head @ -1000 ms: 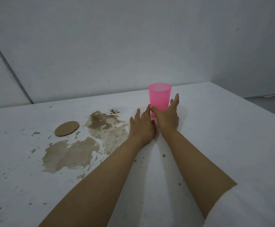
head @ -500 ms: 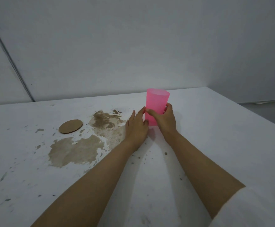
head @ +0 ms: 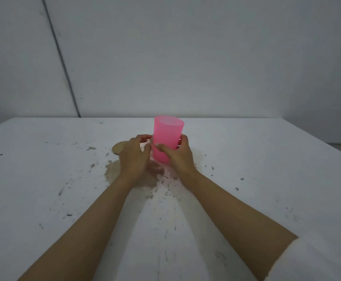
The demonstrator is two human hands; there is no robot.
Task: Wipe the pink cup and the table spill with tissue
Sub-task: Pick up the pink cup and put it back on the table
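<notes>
The pink cup (head: 168,138) stands upright between both hands. The right hand (head: 178,157) grips it; the left hand (head: 134,157) curls around its side.

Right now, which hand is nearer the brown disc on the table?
Left. The left hand is just to the right of the brown disc and covers its edge in this view. The right hand grips the pink cup, farther right, beyond the left hand.

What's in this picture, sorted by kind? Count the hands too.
pink cup: 1
brown round disc: 1
brown spill patch: 1
hands: 2 (left hand, right hand)
total: 5
</notes>
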